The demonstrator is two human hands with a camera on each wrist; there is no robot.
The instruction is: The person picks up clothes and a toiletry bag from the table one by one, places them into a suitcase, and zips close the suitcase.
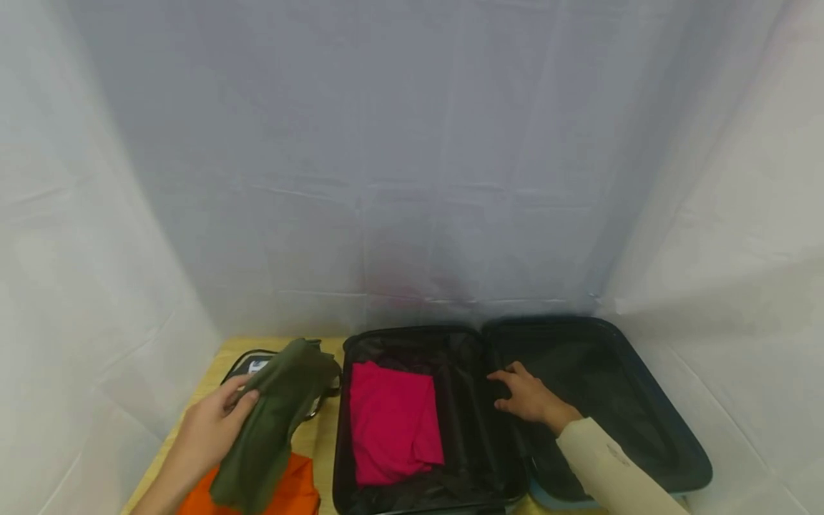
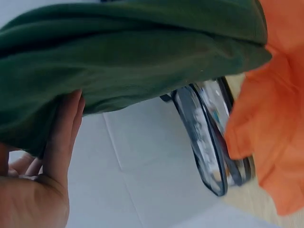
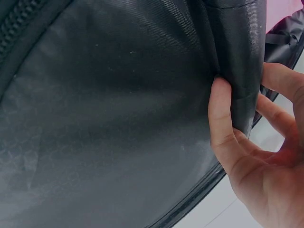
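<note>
Orange cloth (image 1: 283,493) lies at the bottom edge of the head view, on the wooden desk (image 1: 325,436), with a green garment (image 1: 270,422) draped over it. In that view the left hand (image 1: 209,429) holds the green garment from its left side, fingers curled onto the fabric, above the orange cloth. Behind the garment sits a clear pouch (image 1: 247,365) with a dark rim, partly covered. To the right lies an open suitcase (image 1: 502,486), both halves flat on the desk; a pink garment (image 1: 393,422) lies folded in its left half, on the black lining. The right hand (image 1: 528,397), in a cream sleeve (image 1: 611,472), rests at the ridge between the two halves, fingers bent over the lining there. White sheets hang behind and at both sides. From the left wrist, the green garment (image 2: 133,52) fills the top of the frame, the left hand (image 2: 42,171) gripping it from below with the thumb against the fabric; the clear pouch (image 2: 209,137) stands just under the garment, and the orange cloth (image 2: 275,123) lies beside it at right. From the right wrist, the right hand (image 3: 251,156) pinches a fold of the black lining (image 3: 118,109) between thumb and fingers, and a sliver of the pink garment (image 3: 285,12) shows in the top corner.
</note>
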